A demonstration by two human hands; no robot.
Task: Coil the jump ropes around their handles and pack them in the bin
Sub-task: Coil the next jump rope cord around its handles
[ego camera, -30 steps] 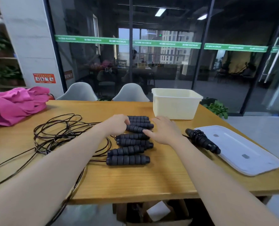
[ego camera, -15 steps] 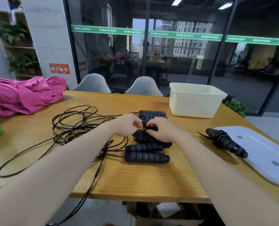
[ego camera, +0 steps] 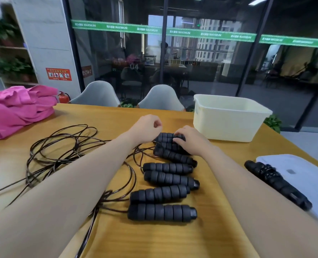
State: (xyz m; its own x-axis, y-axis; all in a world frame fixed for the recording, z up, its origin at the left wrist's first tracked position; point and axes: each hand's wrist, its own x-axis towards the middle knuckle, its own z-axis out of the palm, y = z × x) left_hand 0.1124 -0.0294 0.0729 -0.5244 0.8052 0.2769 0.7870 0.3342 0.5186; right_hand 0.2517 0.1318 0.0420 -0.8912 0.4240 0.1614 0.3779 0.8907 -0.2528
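**Seven loose handles, and the far pair lies under the right hand**

Head view: seven black foam handles lie in a row on the bench (ego camera: pixel 201 237), long axes running left to right, nearer than the bin (ego camera: pixel 227 125). The right hand (ego camera: pixel 188 139) rests on the far handles (ego camera: pixel 168 137), its fingers (ego camera: pixel 179 137) curled over them. The left hand (ego camera: pixel 147 127) hovers just left of them, fingers curled, holding nothing I can make out. The loose cords (ego camera: pixel 61 148) sprawl left of the bin; one coiled rope (ego camera: pixel 277 183) lies to its right.
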